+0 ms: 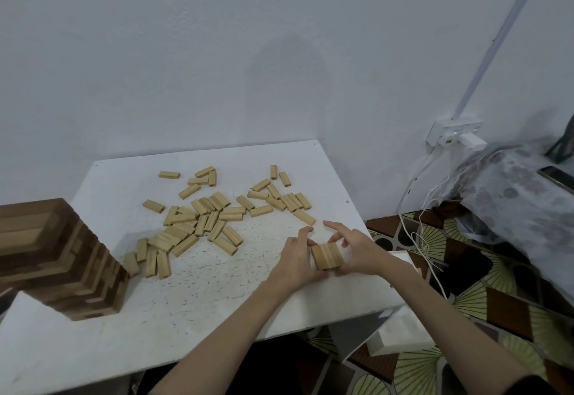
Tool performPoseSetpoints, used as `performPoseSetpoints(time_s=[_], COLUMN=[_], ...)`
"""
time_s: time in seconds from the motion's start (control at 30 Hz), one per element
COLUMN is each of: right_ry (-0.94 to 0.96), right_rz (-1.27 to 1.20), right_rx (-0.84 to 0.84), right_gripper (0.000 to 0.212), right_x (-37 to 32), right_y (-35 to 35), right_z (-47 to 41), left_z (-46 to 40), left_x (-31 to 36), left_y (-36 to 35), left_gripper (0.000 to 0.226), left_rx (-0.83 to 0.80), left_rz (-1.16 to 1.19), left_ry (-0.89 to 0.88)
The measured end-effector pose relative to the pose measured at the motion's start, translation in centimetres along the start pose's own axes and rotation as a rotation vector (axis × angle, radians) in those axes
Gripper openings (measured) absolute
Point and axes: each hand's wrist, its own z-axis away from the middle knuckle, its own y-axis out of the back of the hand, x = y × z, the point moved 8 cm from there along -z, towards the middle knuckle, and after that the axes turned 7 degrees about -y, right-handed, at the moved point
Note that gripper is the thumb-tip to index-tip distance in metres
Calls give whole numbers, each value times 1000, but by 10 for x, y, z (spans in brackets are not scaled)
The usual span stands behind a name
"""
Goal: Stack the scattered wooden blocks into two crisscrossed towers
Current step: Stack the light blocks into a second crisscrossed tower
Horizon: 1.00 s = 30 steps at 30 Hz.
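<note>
A tall crisscrossed tower of light and dark wooden blocks stands at the table's left edge. Several loose pale blocks lie scattered across the middle and back of the white table. Near the right front edge sits a small low stack of pale blocks. My left hand holds its left side with curled fingers. My right hand holds its right side, thumb and lower fingers against the blocks, index finger stretched out above them.
A white wall rises right behind the table. To the right are a wall socket with a charger and white cables, a patterned cloth bundle, and a white box below the table's right corner on a patterned floor.
</note>
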Motion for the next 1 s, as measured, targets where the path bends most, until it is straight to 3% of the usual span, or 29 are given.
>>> performPoseSetpoints(time_s=[0.1,0.17,0.27,0.33,0.43,1.0], right_ry=[-85,-165,-308,-425,-530,-640], right_rz=[-16,-88,-340,-527,-618,-657], right_rx=[-56,-67,-1,-15,-110,-149], right_gripper=[108,103,82,72,81,86], right_x=[5,9,12,12,5,-5], right_y=[3,10,25,25,15,5], right_z=[4,7,7,10,16,23], left_z=[5,9,7,8,18,20], left_x=[3,5,-5,-8,8,22], left_y=[5,20,38,35,24,6], left_gripper=[111,101,76,74,80,78], left_rx=[-7,82,197,121,-40,-66], left_rz=[75,207,441,650,841,894], left_ry=[11,59,313,498,606,646])
